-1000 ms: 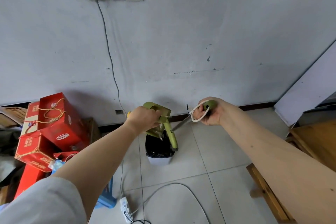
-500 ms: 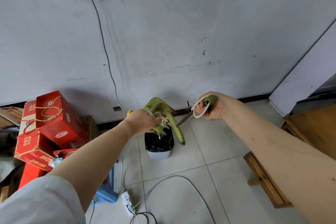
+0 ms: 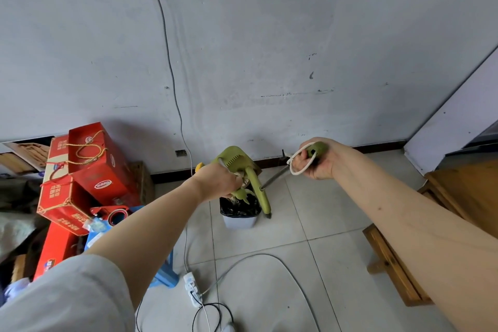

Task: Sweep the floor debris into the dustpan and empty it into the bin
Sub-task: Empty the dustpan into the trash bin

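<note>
My left hand [image 3: 217, 180] grips the green dustpan [image 3: 234, 159], which is tipped up over a small grey bin [image 3: 239, 221] lined with a black bag. Pale debris hangs at the dustpan's lower lip, just above the bin's mouth. My right hand [image 3: 318, 163] is closed on the green end of the broom handle [image 3: 315, 149], with a white cord loop hanging from it. The metal shaft slants down left to the green broom head [image 3: 260, 195], whose bristles point down beside the bin's right edge.
Red gift boxes [image 3: 89, 170] are stacked at the left against the wall. A white power strip [image 3: 192, 288] and cables lie on the tiled floor in front of the bin. Wooden furniture [image 3: 463, 197] stands at the right. A blue stool [image 3: 164, 275] sits at lower left.
The dustpan has tilted steeper over the bin and the broom head has lowered beside it. My view has shifted slightly.
</note>
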